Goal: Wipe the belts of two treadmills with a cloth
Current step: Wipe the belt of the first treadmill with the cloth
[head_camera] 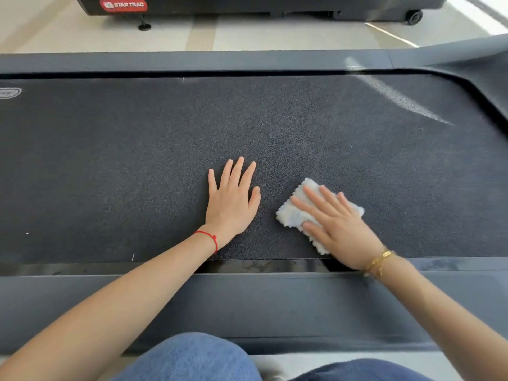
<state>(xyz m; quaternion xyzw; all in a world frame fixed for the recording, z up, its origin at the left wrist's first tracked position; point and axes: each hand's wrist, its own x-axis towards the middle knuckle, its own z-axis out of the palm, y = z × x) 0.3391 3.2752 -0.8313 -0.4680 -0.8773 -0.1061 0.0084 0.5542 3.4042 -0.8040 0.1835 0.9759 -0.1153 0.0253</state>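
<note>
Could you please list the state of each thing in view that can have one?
Cloth: folded, flat on the belt, under the right hand.
Right hand: open, pressing the cloth.
Left hand: open, flat on the belt.
Belt: pale streak at its far right.
Second treadmill: beyond, untouched.

Cut-offs and hidden parts

Belt (137, 160) runs out of frame left and right; logo (9, 92) at far left is cropped and unreadable. Second treadmill (247, 6) at far edge shows only its base, top cut off. Right hand (338, 224) covers the middle of the cloth (291, 213). Both forearms and jeans (192, 358) are cut by the near edge.
</note>
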